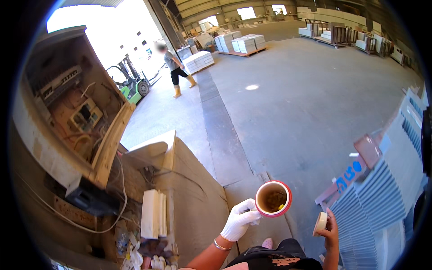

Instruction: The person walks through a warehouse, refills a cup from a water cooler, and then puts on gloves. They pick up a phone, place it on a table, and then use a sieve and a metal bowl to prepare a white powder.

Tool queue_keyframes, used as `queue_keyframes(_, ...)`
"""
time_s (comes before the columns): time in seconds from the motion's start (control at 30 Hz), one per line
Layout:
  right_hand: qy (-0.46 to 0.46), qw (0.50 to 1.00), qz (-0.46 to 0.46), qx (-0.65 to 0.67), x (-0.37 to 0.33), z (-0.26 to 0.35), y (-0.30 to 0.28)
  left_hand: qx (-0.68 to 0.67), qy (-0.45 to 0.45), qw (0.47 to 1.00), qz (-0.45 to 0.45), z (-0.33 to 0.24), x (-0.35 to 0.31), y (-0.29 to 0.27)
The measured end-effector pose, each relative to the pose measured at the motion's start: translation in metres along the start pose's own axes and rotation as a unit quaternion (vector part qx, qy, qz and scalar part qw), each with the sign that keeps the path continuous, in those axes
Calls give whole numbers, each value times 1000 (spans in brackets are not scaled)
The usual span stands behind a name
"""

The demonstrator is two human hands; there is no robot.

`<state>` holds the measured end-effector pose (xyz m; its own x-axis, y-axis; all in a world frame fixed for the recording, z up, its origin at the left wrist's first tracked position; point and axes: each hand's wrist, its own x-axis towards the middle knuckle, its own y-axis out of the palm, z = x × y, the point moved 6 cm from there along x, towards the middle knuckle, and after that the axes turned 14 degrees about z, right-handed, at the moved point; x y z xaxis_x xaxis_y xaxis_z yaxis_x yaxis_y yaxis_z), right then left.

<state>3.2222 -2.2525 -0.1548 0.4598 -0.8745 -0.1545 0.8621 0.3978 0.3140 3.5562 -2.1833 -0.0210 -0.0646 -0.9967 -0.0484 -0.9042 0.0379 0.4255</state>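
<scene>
Left grip (240,220) clasped the red-rimmed mug (289,198) at lower centre, mouth up; right grip (332,231) held the pale round piece (320,223) apart at lower right, long way near-vertical.

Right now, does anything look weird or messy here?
Yes: the left hand wears a white glove but the right hand is bare, so they don't match. At left, the electrical cabinet is open, leaving messy wires showing.

Cup (288,200) between cabinet (49,144) at left and slabs (373,193) at right.
</scene>
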Motion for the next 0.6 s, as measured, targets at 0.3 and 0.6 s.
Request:
queue_keyframes(0.3,8,999,17,28,271,14,-60,7,104,992,-69,-59,195,-90)
queue_keyframes(0.6,-30,982,178,-53,673,153,30,6,167,916,-365,-106,321,-210)
